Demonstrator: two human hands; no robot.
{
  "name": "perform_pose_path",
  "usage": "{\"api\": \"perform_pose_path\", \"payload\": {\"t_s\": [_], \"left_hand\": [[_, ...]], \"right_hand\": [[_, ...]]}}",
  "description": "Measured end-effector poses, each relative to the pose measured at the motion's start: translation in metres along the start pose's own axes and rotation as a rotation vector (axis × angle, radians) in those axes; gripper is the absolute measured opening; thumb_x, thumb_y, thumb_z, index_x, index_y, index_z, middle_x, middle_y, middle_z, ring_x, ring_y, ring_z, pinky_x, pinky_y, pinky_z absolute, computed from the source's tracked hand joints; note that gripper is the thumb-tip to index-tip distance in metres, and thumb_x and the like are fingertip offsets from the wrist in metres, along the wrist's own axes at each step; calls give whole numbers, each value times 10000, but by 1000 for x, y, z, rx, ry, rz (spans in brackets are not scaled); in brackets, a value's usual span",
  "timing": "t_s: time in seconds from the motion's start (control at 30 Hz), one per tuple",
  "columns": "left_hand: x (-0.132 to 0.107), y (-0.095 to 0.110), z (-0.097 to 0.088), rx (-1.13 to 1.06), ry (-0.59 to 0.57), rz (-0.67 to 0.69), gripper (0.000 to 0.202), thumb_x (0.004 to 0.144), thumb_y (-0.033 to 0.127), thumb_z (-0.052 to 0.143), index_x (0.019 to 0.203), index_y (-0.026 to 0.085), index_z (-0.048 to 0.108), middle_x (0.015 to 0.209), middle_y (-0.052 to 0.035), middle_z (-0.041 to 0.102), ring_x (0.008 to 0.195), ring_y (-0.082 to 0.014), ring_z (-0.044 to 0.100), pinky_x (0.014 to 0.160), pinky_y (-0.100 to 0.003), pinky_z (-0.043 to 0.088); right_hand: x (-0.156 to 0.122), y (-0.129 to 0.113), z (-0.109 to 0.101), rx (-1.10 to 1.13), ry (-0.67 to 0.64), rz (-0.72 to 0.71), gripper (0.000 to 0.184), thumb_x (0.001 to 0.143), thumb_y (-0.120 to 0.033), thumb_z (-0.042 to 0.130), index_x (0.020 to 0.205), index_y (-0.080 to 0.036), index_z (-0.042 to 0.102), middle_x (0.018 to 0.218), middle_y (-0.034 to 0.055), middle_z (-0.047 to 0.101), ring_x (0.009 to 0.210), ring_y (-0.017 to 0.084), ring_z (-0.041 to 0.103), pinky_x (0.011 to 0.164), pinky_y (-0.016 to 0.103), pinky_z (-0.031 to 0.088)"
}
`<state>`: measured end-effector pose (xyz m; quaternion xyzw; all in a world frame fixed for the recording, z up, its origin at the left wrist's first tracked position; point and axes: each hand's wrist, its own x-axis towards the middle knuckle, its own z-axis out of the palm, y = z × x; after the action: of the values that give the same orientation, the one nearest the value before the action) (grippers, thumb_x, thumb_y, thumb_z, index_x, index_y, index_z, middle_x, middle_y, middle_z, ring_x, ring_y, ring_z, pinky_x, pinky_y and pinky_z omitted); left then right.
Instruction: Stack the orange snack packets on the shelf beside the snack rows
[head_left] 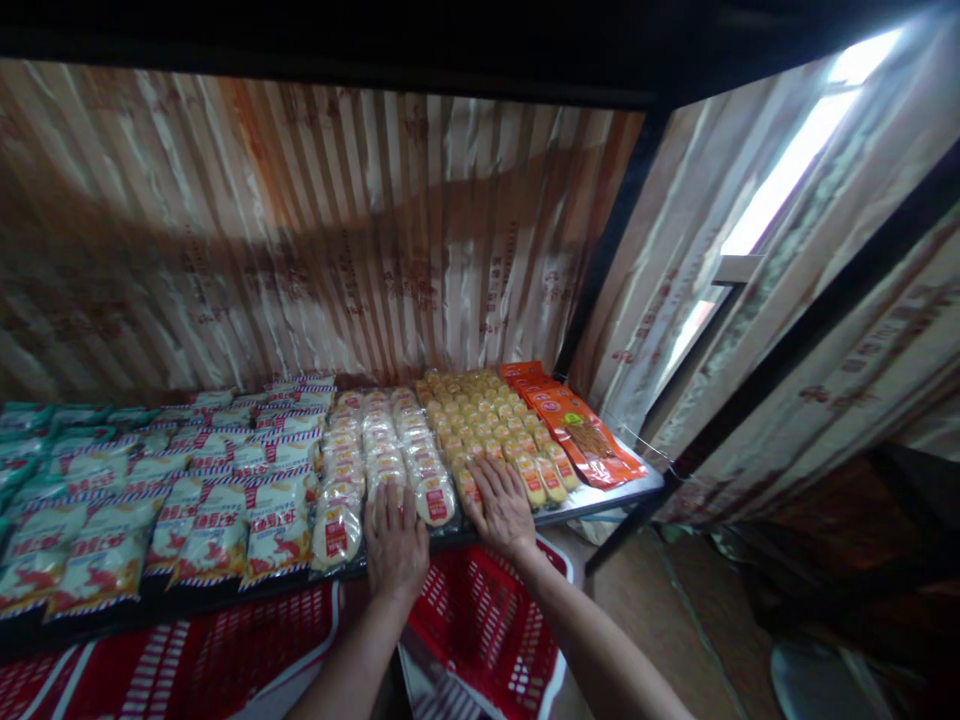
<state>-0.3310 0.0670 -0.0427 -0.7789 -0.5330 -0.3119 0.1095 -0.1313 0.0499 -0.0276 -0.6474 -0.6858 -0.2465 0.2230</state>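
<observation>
My left hand (395, 543) lies flat, fingers stretched out, on the front end of a row of round white snack packets with red labels (382, 450). My right hand (501, 510) lies flat with fingers spread on the front of the rows of small yellow packets (480, 415). Both hands rest at the front edge of the dark shelf (600, 497). Neither hand grips anything. To the left lie rows of red, white and blue snack bags (217, 520).
Orange packets (577, 430) lie at the shelf's right end. Teal bags (30, 420) sit at far left. Red plastic baskets (487, 620) stand below the shelf. A striped foil sheet (300, 230) lines the back and right side. A dark shelf board hangs overhead.
</observation>
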Motion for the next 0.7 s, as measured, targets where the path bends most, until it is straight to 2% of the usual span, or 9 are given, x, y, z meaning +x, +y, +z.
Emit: {"api": "perform_pose_path", "payload": {"t_s": [0.17, 0.6, 0.7], "left_hand": [[-1, 0, 2, -3, 14, -9, 467, 881, 287, 469, 1326, 156, 520, 1446, -162, 413, 1363, -308, 329, 1104, -523, 282], [-3, -1, 5, 14, 28, -7, 478, 881, 263, 462, 1344, 151, 494, 1462, -168, 386, 1369, -310, 316, 1098, -524, 294], [-4, -1, 6, 28, 15, -6, 505, 870, 254, 473, 1367, 166, 464, 1467, -155, 383, 1376, -301, 304, 1106, -520, 288]], "right_hand": [[-1, 1, 2, -18, 6, -18, 536, 912, -359, 411, 1425, -207, 379, 1426, 60, 478, 1325, 234, 385, 1125, 419, 191], [-3, 1, 3, -55, 31, -32, 529, 935, -344, 388, 1442, -199, 342, 1459, 47, 436, 1340, 214, 374, 1128, 402, 185], [-3, 2, 4, -42, 54, -38, 572, 930, -334, 400, 1472, -203, 273, 1454, 61, 442, 1338, 224, 378, 1122, 414, 200]]}}
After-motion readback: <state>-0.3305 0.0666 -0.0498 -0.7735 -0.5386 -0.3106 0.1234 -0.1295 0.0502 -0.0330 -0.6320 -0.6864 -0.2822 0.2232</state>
